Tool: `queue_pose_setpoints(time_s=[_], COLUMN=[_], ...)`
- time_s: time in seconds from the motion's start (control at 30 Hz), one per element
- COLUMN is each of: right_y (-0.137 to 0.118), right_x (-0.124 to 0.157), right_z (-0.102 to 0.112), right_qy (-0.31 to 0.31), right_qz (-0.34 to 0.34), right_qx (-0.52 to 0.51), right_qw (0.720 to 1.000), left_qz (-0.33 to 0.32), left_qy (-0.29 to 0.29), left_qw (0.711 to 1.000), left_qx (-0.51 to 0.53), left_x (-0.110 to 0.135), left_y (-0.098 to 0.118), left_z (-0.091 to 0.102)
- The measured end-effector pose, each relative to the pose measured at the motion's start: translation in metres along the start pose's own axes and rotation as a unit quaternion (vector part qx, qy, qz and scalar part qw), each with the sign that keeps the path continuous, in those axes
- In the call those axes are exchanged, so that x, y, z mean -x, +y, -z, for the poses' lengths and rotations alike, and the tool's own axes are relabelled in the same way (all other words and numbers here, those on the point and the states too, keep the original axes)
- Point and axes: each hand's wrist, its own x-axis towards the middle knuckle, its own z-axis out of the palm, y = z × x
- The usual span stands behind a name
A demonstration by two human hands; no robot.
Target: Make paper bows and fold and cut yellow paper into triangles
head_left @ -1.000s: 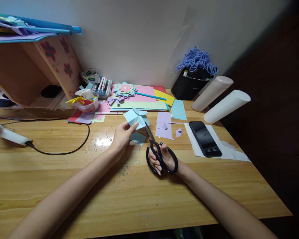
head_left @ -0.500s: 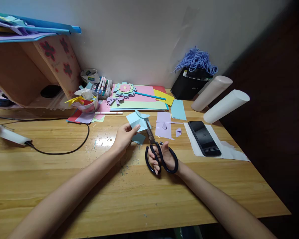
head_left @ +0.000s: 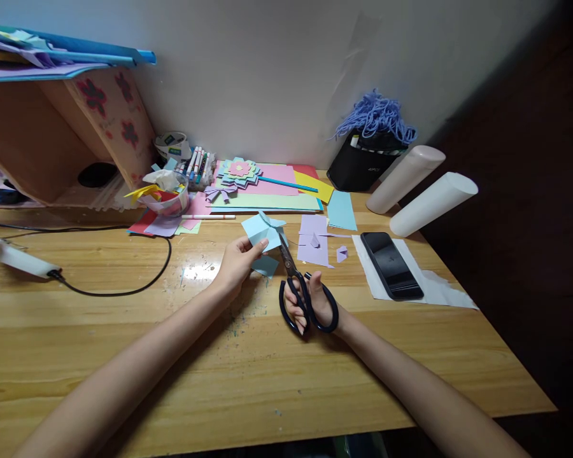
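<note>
My left hand pinches a folded light blue paper between thumb and fingers, just above the table. Black-handled scissors are gripped in my right hand, with fingers through one loop and the thumb through the other. Their blades point up and away from me and meet the right side of the paper; the tips are partly hidden by it. Below the paper lies a small blue paper piece. Right of the scissors rest a cut lilac paper sheet and a small folded lilac scrap.
A phone lies on white tissue at the right, near two white cylinders. At the back are a paper flower, coloured sheets, markers, a tub of scraps and a black holder. A power strip with its cable lies left.
The scissor handles have come slightly closer together, with my right thumb moving a little inward. My left hand and the blue paper stay nearly still.
</note>
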Motion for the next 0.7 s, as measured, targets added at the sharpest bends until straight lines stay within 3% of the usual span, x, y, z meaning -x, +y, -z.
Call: queue_pose_setpoints(time_s=[0.23, 0.5, 0.7], right_y=[-0.006, 0.005, 0.004], right_x=[-0.001, -0.005, 0.002], right_z=[-0.004, 0.017, 0.010], right_qy=[0.022, -0.047, -0.004], right_qz=[0.002, -0.016, -0.002], right_qx=[0.026, -0.017, 0.011], right_qw=[0.999, 0.999, 1.000], left_qz=[0.016, 0.019, 0.021], left_qy=[-0.033, -0.033, -0.028], left_qw=[0.999, 0.999, 0.999], left_qx=[0.010, 0.017, 0.005], left_x=[0.001, 0.002, 0.001], left_y=[-0.001, 0.002, 0.000], left_z=[0.000, -0.001, 0.000])
